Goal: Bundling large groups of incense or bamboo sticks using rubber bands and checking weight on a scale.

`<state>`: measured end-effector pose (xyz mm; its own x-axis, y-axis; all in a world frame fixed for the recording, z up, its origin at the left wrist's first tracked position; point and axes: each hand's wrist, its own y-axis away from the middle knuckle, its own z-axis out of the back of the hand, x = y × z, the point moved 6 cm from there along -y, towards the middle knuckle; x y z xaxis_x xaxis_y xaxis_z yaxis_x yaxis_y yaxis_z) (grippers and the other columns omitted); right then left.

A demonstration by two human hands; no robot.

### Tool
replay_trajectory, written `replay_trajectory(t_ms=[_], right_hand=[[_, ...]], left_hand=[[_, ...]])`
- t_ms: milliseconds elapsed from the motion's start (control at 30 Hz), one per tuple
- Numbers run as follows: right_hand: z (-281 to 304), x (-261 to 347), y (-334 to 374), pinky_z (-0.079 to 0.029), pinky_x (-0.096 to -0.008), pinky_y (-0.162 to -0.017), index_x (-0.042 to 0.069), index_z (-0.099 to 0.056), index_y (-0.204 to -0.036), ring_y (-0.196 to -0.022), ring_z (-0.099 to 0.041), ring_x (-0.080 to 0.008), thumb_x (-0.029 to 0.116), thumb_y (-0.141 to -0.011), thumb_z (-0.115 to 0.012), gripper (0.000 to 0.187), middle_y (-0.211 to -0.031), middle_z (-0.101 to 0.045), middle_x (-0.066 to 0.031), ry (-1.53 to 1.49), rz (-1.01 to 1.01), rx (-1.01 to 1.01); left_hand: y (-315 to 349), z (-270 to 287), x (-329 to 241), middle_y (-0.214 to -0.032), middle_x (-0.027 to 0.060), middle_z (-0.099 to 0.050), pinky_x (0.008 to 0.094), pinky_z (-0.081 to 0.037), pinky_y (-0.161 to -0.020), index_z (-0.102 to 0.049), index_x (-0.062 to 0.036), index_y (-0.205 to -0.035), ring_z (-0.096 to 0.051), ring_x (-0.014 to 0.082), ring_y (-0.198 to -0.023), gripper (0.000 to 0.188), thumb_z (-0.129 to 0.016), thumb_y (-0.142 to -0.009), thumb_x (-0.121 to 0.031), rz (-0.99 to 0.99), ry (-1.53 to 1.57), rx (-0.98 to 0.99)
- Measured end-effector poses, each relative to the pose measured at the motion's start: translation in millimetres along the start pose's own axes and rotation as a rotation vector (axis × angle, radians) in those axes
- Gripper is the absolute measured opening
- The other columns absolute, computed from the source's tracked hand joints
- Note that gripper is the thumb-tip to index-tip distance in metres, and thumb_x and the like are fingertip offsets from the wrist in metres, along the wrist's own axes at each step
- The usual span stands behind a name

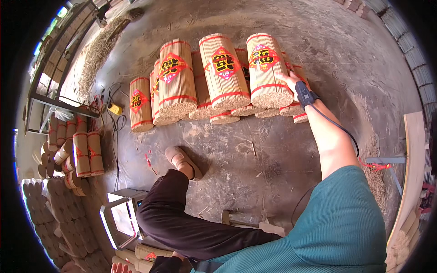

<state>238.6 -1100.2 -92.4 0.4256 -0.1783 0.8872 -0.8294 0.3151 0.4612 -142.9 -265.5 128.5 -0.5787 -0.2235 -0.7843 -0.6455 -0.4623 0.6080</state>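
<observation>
My right hand (291, 82) lies against the right side of the rightmost upper stick bundle (269, 84), fingers stretched out along it. A black device with a cable is strapped to that wrist. This bundle of thin pale sticks has red bands and a red diamond label. Two similar upper bundles, a middle one (226, 84) and a left one (176, 93), lie beside it on a lower row of bundles. At the lower left edge only the fingers of my left hand (120, 268) show, apart and with nothing seen in them, near more labelled bundles (152, 253).
A white-framed box-like device (120, 218) stands beside my bent leg. More bundles (82, 154) are stacked at the left by a metal rack (59, 107). A yellow socket block (115, 109) and dark cables lie on the floor. A board (405, 177) stands at the right.
</observation>
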Motion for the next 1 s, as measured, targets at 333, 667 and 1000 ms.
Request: replay_trajectory(t_ms=[333,667,1000], right_hand=[[35.3,-33.5,-50.8,-0.036,-0.0408,-0.105,0.002,-0.022,-0.146,-0.128,-0.042,-0.0279,0.032,-0.065,-0.086,0.107,-0.139,-0.044,-0.0174,0.331,-0.012,-0.007],[-9.2,24.9,52.3,-0.049,-0.0367,-0.084,0.001,-0.045,-0.124,-0.094,-0.06,-0.0287,0.024,-0.059,-0.087,0.081,-0.102,-0.061,-0.0152,1.114,0.487,0.281],[-28.5,11.4,46.2,-0.047,-0.0448,-0.088,0.003,-0.044,-0.113,-0.103,-0.056,-0.0384,0.019,-0.063,-0.083,0.066,-0.105,-0.059,-0.0215,1.495,0.69,0.18]], left_hand=[[0.2,-33.6,1.8,-0.145,0.0159,-0.034,0.0485,-0.03,-0.109,-0.032,-0.0043,-0.141,-0.035,0.0346,-0.132,0.056,-0.047,-0.096,-0.035,0.043,0.0,0.11],[-24.7,6.3,32.2,-0.137,0.0052,-0.045,0.0367,-0.043,-0.094,-0.042,-0.0154,-0.138,-0.051,0.0222,-0.116,0.049,-0.048,-0.096,-0.039,-0.041,-0.035,0.23],[-7.6,25.1,40.3,-0.144,0.0084,-0.039,0.0385,-0.043,-0.097,-0.032,-0.0131,-0.144,-0.044,0.0264,-0.126,0.057,-0.051,-0.094,-0.033,-0.078,0.024,0.243]])
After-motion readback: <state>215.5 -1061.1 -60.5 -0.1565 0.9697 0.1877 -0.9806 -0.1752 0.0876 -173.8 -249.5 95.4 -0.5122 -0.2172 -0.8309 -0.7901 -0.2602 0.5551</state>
